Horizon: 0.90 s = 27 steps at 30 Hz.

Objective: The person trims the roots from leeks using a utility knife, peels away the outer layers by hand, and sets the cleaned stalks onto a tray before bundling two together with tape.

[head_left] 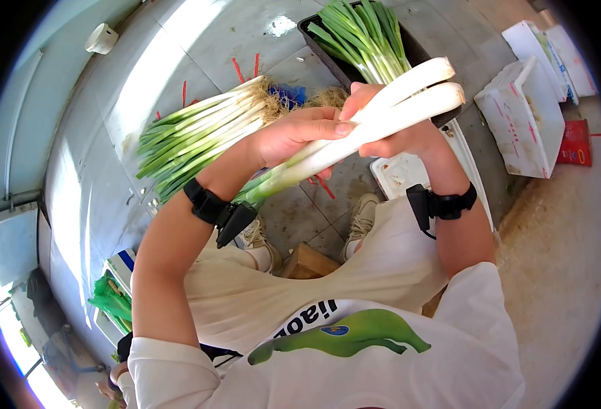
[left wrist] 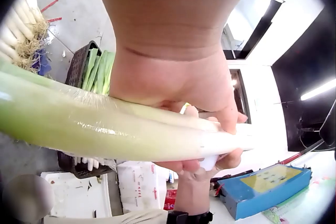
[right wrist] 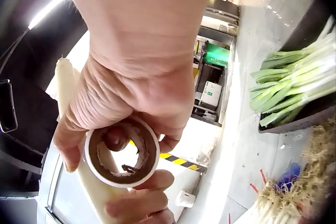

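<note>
Two thick, white-stemmed large green onions [head_left: 409,102], their root ends trimmed, lie side by side at a slant in front of the person in the head view. My left hand [head_left: 300,133] grips the stems partway along. Nearer the white ends, my right hand [head_left: 409,140] is up against the same stems. In the right wrist view that right hand [right wrist: 131,85] holds a tape roll [right wrist: 150,153] with a brown core, one fingertip showing inside the ring. Fingers of my left hand [right wrist: 142,203] curl just below the roll. The onions' green ends run past my left forearm.
Untrimmed green onions [head_left: 205,136] with roots lie on the tiled floor beside red strips. Behind my hands stands a dark crate [head_left: 420,51] of green onions. A white tray [head_left: 399,170], foam boxes [head_left: 522,116] and a red box [head_left: 576,144] are to the right.
</note>
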Motion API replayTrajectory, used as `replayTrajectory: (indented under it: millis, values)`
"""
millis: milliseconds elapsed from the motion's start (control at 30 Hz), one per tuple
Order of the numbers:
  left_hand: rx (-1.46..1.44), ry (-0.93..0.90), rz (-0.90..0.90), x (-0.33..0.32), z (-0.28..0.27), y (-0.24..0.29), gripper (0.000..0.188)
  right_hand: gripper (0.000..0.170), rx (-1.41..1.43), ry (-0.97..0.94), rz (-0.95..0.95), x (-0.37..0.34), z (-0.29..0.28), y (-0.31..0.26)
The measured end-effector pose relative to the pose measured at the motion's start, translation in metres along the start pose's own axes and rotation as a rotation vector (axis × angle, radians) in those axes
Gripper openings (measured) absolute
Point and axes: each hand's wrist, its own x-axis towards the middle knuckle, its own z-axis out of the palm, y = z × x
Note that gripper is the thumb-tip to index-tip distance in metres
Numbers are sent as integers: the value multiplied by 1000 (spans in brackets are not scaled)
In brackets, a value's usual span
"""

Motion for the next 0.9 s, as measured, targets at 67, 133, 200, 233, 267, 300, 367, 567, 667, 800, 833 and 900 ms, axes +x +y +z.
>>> replayTrajectory:
  millis: [67,133,200,233,267,300,367,567,667,800,833,900]
  values:
    - [-20,-12,-2,-2,5,2,62,37,34,15,13,0,2,-2]
    - [-43,-44,-77,-2,3,-1,59,34,-5,-67,-15,-1,-1,-2]
    - [-105,-74,-129,0,0,-8,57,32,-23,-113,-32,-1,-2,-3]
    - [-169,-111,-184,1,-2,-10,55,30,-50,-129,-51,-1,-2,-3]
    - [-169,-107,-182,2,-3,-13,55,29,-78,-145,-70,-1,-2,-3]
    - [-197,-136,-194,2,-3,-13,53,29,-78,-147,-72,-1,-2,-5]
    - [-223,-164,-207,2,-1,-13,52,27,-70,-129,-20,-3,-1,-8]
    - [-11,92,170,-5,15,-6,58,26,-95,17,18,-5,-6,-18]
    - [441,283,541,-9,27,-14,65,27,40,160,171,-8,-10,-25]
    - [1009,575,823,-2,33,-23,67,30,152,245,176,-6,-7,-24]
    - [1034,600,880,-1,33,-23,61,30,150,247,172,-6,-8,-23]
    - [1027,610,872,2,34,-23,59,33,235,293,187,-8,-10,-20]
